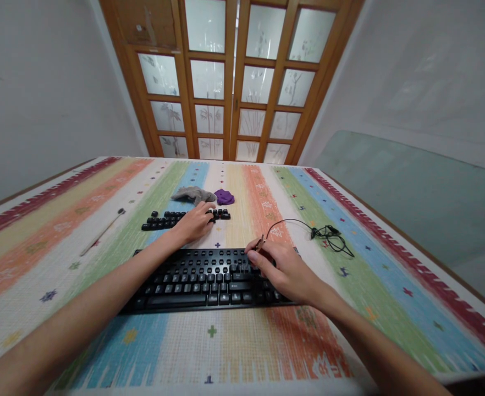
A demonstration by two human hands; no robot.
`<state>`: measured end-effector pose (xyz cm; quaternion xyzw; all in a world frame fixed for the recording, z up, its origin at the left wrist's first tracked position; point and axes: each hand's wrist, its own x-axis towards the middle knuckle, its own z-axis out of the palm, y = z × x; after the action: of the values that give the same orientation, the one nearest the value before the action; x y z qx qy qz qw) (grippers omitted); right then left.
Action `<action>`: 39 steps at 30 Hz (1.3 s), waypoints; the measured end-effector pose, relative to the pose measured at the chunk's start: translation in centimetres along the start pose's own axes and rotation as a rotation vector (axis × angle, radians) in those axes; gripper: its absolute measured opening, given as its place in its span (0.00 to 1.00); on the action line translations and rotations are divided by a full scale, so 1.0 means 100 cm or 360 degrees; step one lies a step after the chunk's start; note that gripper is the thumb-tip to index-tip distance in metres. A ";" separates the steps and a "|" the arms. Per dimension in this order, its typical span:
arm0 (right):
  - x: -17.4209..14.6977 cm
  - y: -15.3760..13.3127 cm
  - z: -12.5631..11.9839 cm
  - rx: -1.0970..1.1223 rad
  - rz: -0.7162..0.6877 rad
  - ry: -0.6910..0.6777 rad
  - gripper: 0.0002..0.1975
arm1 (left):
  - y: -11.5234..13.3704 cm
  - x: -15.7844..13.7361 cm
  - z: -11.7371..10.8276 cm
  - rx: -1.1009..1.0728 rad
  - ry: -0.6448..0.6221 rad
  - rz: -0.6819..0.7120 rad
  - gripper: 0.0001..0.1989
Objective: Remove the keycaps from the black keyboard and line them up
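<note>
A black keyboard [176, 301] lies in front of me; its lower rows carry keycaps, while the upper rows show bare switch posts. Beyond it, loose black keycaps [160, 223] stand in rows on the cloth. My left hand [195, 223] is over the right part of these rows, fingers bent down and closed at a keycap, which they partly hide. My right hand [281, 269] hovers above the keyboard's right side, pinching a small thin brownish tool [260, 242] between thumb and fingers. The exact kind of tool is unclear.
Behind the keycaps sit a grey cloth [193, 194] and a purple cloth [225, 197]. A thin stick with a dark brush-like tip [102, 232] rests at left. The keyboard's black cable [329, 234] is bundled at right. A striped tablecloth [188, 352] covers the table.
</note>
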<state>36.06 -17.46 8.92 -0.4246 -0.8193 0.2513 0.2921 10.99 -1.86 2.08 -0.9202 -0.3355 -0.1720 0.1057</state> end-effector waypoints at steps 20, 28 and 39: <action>0.003 0.034 0.034 0.0454 0.0329 -0.0030 0.14 | 0.001 -0.014 -0.010 0.0025 0.0047 0.0001 0.07; 0.003 0.012 0.047 -0.0210 -0.0097 0.0017 0.08 | 0.017 -0.016 -0.013 -0.0156 0.0097 0.0061 0.07; 0.048 0.025 0.036 -0.0068 0.0435 -0.0144 0.13 | 0.054 -0.033 -0.030 -0.0476 -0.0087 0.0182 0.09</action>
<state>32.69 -12.75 6.04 -0.5266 -0.7713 0.2902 0.2089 11.41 -8.73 3.16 -0.9476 -0.2559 -0.1885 -0.0320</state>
